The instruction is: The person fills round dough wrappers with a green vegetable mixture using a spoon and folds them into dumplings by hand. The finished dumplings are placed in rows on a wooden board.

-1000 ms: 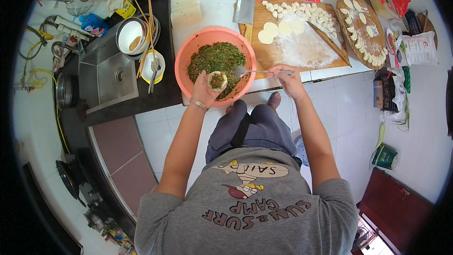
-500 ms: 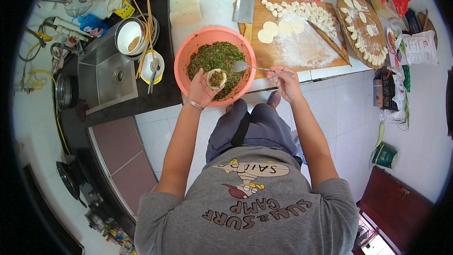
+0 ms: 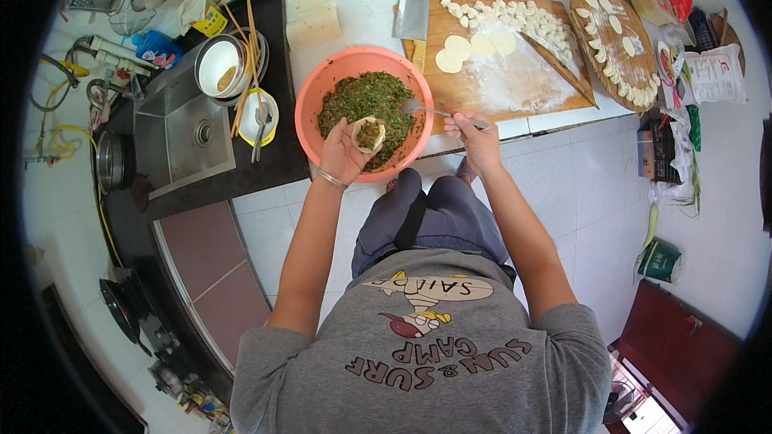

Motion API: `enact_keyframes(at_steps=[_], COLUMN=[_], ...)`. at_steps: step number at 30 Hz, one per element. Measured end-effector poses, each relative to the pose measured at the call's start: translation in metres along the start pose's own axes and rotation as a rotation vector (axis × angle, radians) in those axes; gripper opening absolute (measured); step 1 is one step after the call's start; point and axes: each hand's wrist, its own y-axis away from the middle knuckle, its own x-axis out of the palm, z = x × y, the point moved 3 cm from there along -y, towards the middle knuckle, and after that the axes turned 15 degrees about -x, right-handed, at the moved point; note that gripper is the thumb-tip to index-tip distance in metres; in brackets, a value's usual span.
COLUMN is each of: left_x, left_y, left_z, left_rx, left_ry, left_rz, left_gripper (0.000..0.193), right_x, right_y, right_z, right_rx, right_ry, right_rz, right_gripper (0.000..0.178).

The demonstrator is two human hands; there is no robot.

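My left hand (image 3: 342, 154) holds a round dumpling wrapper (image 3: 368, 136) with a mound of green and brown filling on it, over the near side of a pink basin (image 3: 303, 100). Chopped green filling (image 3: 366, 99) covers the bottom of the basin. In my right hand (image 3: 476, 138) is a metal spoon (image 3: 437, 112), gripped by its handle. The spoon's bowl lies at the right edge of the filling. Several flat wrappers (image 3: 449, 60) rest on the floured wooden board (image 3: 498, 96) to the right of the basin.
Small dough pieces (image 3: 515, 14) and a rolling pin (image 3: 559, 70) lie on the board. A cleaver (image 3: 412, 14) sits at its left edge. Shaped dumplings line a round woven tray (image 3: 626, 42) at far right. A steel sink (image 3: 189, 141) and stacked bowls (image 3: 221, 67) are on the left.
My right hand has shifted slightly left, and the spoon's bowl has moved down into the right edge of the filling. My left hand stays nearly still with the filled wrapper.
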Motion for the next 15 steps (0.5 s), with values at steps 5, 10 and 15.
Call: enact_keyframes(at_steps=[5, 10, 15], left_x=[-0.001, 0.003, 0.005], left_y=[0.001, 0.003, 0.001], left_z=[0.002, 0.006, 0.007], left_rx=[-0.027, -0.042, -0.034], left_ry=[-0.011, -0.004, -0.031], left_rz=[-0.012, 0.056, 0.079], left_gripper=[0.053, 0.054, 0.054], right_x=[0.000, 0.008, 0.010], right_y=[0.006, 0.010, 0.011], right_z=[-0.003, 0.002, 0.003], right_rx=[-0.131, -0.179, -0.139], right_ry=[0.234, 0.203, 0.164], right_rz=[-0.012, -0.084, -0.123], right_gripper=[0.022, 0.027, 0.029])
